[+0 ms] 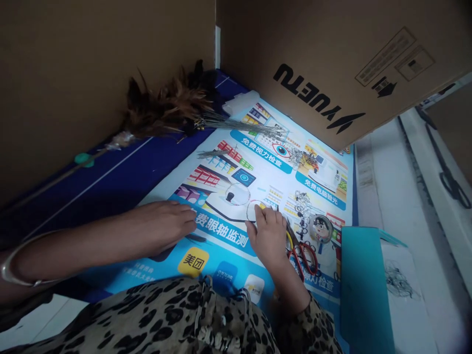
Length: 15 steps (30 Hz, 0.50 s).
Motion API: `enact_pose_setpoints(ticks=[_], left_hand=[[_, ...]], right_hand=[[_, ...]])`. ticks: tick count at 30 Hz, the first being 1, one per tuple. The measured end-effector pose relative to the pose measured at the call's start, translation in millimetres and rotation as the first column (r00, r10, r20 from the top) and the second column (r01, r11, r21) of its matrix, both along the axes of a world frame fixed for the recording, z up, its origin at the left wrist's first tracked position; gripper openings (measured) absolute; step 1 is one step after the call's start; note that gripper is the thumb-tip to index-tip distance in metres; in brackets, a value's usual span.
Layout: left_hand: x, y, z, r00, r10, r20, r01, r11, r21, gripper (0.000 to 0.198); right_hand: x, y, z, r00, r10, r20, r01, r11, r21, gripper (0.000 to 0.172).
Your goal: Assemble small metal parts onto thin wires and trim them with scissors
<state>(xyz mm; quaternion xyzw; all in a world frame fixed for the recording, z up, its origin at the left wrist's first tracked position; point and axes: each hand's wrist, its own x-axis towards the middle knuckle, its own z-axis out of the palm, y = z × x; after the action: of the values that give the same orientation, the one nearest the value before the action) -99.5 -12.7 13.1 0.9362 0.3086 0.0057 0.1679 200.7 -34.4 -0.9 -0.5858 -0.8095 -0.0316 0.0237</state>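
Note:
My left hand (pixel 177 226) rests low over the printed poster (pixel 236 255), its fingers bent and pressed together; whatever they may hold is hidden. My right hand (pixel 269 233) lies palm down on the poster, thumb and forefinger apart. By its fingertips is a thin round outline, a wire ring or part of the print; I cannot tell which. Just right of this hand are red-handled scissors (pixel 309 258) and a tool with a yellow handle (pixel 290 240), partly covered by the hand. Small dark rings and bits of wire (pixel 303 211) lie beyond them.
A bundle of thin wires (pixel 243 123) lies at the back, beside brown feathers (pixel 165 110). More tangled wire pieces (pixel 298 158) lie on the poster. A teal box (pixel 361 290) stands at right, with dark wire scraps (pixel 400 280) by it. Cardboard walls (pixel 313 54) enclose the back.

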Motion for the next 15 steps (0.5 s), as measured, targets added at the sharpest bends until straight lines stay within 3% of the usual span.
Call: enact_pose_setpoints(ticks=[8,15], left_hand=[[15,-9,-2.0,0.990,-0.085,-0.112,0.098,0.989,0.109,0.024],[41,-11,3.0,0.993,-0.115,-0.007,0.116,0.991,0.074,0.026]], right_hand=[[3,-1,-0.5,0.999,0.016,-0.037,-0.016,1.000,0.012,0.045],[0,-13,7.8,0.937,0.130,-0.325,-0.149,0.988,-0.033,0.024]])
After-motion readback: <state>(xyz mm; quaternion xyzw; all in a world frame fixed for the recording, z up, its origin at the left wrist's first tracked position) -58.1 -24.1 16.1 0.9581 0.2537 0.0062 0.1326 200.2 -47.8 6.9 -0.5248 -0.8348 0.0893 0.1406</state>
